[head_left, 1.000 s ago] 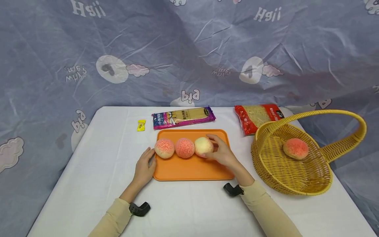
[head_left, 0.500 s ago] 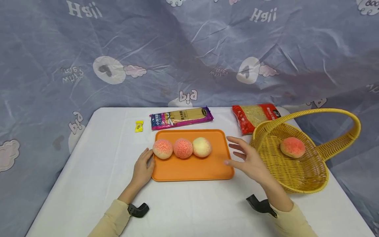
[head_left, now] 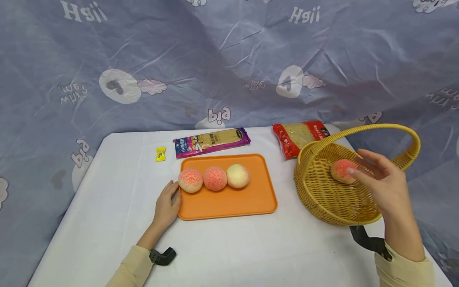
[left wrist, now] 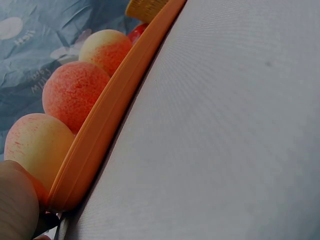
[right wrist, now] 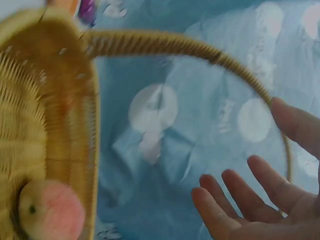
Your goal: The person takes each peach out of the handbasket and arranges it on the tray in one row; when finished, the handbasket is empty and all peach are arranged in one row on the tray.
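Three peaches sit in a row on the orange tray (head_left: 229, 205): a pink-and-cream peach (head_left: 190, 180) at the left, a pinker peach (head_left: 215, 178) in the middle and a pale yellow peach (head_left: 238, 176) at the right. My left hand (head_left: 166, 205) rests against the tray's left edge, beside the first peach. Over the right side of the yellow wicker basket (head_left: 322, 201) is my right hand (head_left: 385, 185), fingers spread and holding nothing. A fourth peach (right wrist: 52, 212) lies inside the basket. In the head view, my right thumb and fingertips overlap this peach.
Behind the tray lies a purple-edged noodle packet (head_left: 211, 142), with a small yellow wrapped candy (head_left: 160, 154) to its left. A red noodle bag (head_left: 299, 137) lies behind the basket. The basket's tall handle (head_left: 373, 127) arches up at the back right.
My right hand has left the pale yellow peach on the tray and moved right, over the basket. The left hand stays at the tray's edge. The head view has shifted slightly right.
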